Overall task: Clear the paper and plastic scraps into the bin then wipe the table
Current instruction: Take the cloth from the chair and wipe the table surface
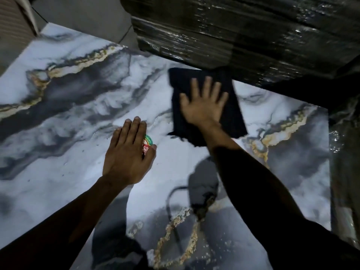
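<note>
A person leans over a marble-patterned tabletop (68, 106), white and grey with gold veining, in a dimly lit room. The right hand (203, 103) lies flat with fingers spread and straight on a dark folded cloth (231, 114), pressing it to the surface near the far right part of the tabletop; the fingers are not curled round the fabric. The cloth's far edge sits just beside a large stack wrapped in glossy black plastic film (243, 34), which overhangs the back of the tabletop and fills the upper right of the scene. The left hand (129, 152) rests nearer the middle, fingers held together and extended, palm down over a small round sticker-like scrap (147, 144) in red, green and white; only the scrap's right edge shows from under the fingers, with the thumb tip touching its rim, and whether the hand merely covers it or is pinching it cannot be told. The two hands are near one another but apart. Both forearms wear dark sleeves (263, 182). Tiny dark specks dot the pale surface left of the left hand. The shadow of the person's head and arms falls across the near part of the tabletop. A grey floor (87, 14) shows beyond the far edge.
</note>
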The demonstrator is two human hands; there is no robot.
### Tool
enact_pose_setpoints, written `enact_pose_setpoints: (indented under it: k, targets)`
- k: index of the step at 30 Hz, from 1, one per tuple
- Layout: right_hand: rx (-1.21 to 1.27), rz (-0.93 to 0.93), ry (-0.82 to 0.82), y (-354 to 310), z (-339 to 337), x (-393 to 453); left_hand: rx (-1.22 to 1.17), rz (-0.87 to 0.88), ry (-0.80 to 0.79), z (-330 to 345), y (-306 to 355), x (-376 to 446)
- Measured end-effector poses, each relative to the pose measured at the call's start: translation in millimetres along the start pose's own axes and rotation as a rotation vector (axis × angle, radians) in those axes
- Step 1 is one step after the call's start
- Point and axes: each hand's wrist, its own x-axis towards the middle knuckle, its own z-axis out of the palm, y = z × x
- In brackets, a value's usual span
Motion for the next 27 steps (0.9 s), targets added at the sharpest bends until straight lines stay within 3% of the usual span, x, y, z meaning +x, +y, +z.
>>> enact_pose_setpoints:
  k: [2,5,12,15,17,20,22,24,27]
  targets:
    - [-0.006,-0.130,-0.049,-26,2,-3,0.019,0.000,0.004,0,0,0]
    - [-0.011,-0.100,-0.036,6,-3,13,0.023,0.002,0.005,1,0,0]
    - [0.106,0.584,0.039,203,-36,14,0.039,0.017,0.031,3,1,-1]
    - [0.157,0.748,0.050,223,-40,9,0.047,0.015,0.040,3,0,-1]
    - [0.142,0.672,0.064,192,-39,12,0.051,0.021,0.046,2,-1,0]
    - [0.064,0.330,0.036,119,-23,15,0.057,0.027,0.069,3,-1,-1]
    - [0.055,0.221,0.014,94,-17,15,0.045,0.028,0.077,3,0,-1]
    - [0.059,0.242,0.012,108,-20,18,0.031,0.036,0.090,3,1,-1]
    - [0.097,0.441,0.042,170,-34,23,0.033,0.042,0.107,3,1,-1]
